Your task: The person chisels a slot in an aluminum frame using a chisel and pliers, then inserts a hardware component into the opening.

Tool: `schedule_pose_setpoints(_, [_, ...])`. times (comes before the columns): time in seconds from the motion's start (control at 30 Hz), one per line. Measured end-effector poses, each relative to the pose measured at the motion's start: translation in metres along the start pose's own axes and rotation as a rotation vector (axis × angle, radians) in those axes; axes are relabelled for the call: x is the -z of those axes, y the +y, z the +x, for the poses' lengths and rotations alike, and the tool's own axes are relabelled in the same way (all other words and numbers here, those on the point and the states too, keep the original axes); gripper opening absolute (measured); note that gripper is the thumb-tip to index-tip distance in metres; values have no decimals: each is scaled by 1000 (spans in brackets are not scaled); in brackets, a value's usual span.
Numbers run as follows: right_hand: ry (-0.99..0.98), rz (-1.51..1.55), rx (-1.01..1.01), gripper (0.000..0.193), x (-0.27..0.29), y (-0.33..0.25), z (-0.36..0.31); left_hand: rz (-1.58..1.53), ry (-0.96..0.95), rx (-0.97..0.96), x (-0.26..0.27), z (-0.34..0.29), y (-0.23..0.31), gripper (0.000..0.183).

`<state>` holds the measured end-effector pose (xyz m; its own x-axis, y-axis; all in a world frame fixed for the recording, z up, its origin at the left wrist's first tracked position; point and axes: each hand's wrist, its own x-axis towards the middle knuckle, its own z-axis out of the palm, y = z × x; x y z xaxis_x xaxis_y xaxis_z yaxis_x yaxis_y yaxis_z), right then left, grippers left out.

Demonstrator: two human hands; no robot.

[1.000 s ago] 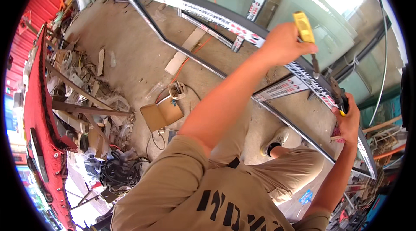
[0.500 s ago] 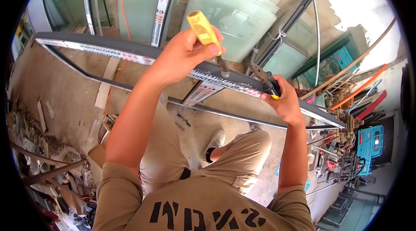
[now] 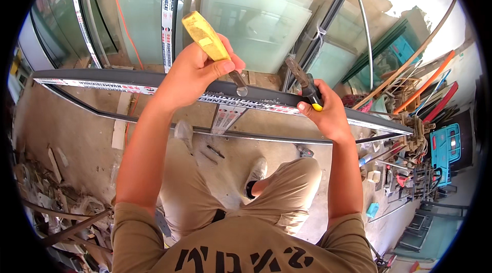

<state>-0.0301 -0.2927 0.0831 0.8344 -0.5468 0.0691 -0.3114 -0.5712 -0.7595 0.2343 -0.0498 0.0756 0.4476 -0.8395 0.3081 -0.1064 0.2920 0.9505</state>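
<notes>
1 chisel (image 3: 206, 36) is held in the left hand (image 3: 197, 73), fingers wrapped round its yellow handle, tip placed at the near edge of the frame (image 3: 128, 76)'s top bar. 1 pair of pliers (image 3: 309, 88) is held in the right hand (image 3: 328, 114), fingers curled round the grips. 1 frame counted. Floor (image 3: 277, 155): 2 shoes (image 3: 257, 169). Behind: glass panes (image 3: 251, 22), overlapped, exact count can't be told; 1 orange cord (image 3: 122, 19).

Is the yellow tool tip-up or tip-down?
Tip-down: the left hand holds the yellow tool, its metal tip pointing down toward the frame; cannot tell whether they touch.
</notes>
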Motion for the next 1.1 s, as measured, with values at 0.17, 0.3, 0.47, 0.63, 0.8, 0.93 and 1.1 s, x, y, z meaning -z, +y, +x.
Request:
schedule_pose_setpoints(0.17, [-11, 35, 1, 54, 2, -3, 2, -59, 0, 10, -2, -1, -2, 21])
schedule_pose_setpoints(0.3, [-31, 78, 31, 50, 2, -1, 4, -45, -19, 7, 0, -1, -3, 26])
schedule_pose_setpoints(0.47, [-35, 24, 48, 50, 2, -3, 4, -71, -8, -27, 1, -1, -9, 26])
schedule_pose_setpoints(0.63, [-56, -9, -14, 37, 2, -11, 2, -78, -4, -31, 3, -3, -8, 26])
schedule_pose_setpoints(0.8, [-4, -43, 64, 49, 1, -4, 3, -87, -17, -48, 3, -1, -12, 25])
schedule_pose_setpoints(0.93, [-3, -42, 61, 48, 0, -2, 3, -76, -35, -38, 3, 0, -9, 25])
schedule_pose_setpoints(1.1, [4, -18, 53, 46, -2, -4, 2, -99, -35, -28, 2, -4, -8, 24])
